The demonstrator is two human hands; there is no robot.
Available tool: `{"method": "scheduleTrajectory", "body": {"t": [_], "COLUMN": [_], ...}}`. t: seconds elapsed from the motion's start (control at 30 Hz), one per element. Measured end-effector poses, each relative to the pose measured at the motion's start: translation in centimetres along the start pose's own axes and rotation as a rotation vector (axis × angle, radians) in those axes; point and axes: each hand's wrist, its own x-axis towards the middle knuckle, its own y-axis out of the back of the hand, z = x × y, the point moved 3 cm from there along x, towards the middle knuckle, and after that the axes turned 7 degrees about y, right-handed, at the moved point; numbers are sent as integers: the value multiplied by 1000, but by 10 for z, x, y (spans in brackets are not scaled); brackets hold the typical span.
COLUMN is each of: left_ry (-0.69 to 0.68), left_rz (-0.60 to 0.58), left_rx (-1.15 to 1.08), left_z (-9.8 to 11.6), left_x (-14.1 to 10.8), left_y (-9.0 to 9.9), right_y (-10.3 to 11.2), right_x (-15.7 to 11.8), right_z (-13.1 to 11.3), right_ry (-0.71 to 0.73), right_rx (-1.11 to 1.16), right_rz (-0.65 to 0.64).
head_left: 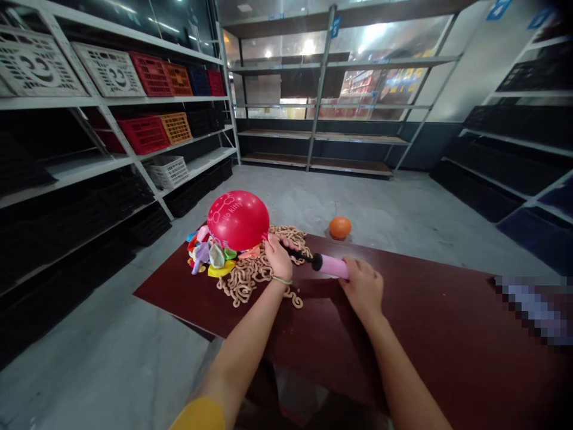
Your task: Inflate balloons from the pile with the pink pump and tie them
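Observation:
A red balloon (239, 221), swollen with air and printed with pale writing, sits above the left end of the table. My left hand (278, 257) is closed around the balloon's neck, where the black nozzle end of a hand pump meets it. The pump's pink barrel (331, 266) points to the right, and my right hand (364, 288) is wrapped round its far end. Under and behind my left hand spreads a pile of beige, curled, rope-like pieces (244, 280). Limp balloons (216, 257) in several colours lie heaped below the red one.
The dark red-brown table (416, 310) runs to the right, with a pixelated patch at its right end. A round orange balloon (340, 227) rests by the far edge. Shelves with plastic crates (143, 134) stand left; a metal rack (358, 138) is at the back.

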Motion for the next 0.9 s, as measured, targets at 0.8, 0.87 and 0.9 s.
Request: {"method": "scheduleTrajectory", "body": {"t": [0.8,0.87,0.9], "left_ry": [18,-5,-18], "left_rz": [93,106,109], "left_rx": [-37,-38,-43], "left_z": [-2,4,7], "left_x": [24,27,28], "left_y": [12,14,15], "right_y": [0,1,1], "right_x": [0,1,1], "right_z": [10,21,22], "right_ry": [-28,-67,-74], "right_rx": [-25,-49,-51], "right_rz": [97,124,126]}}
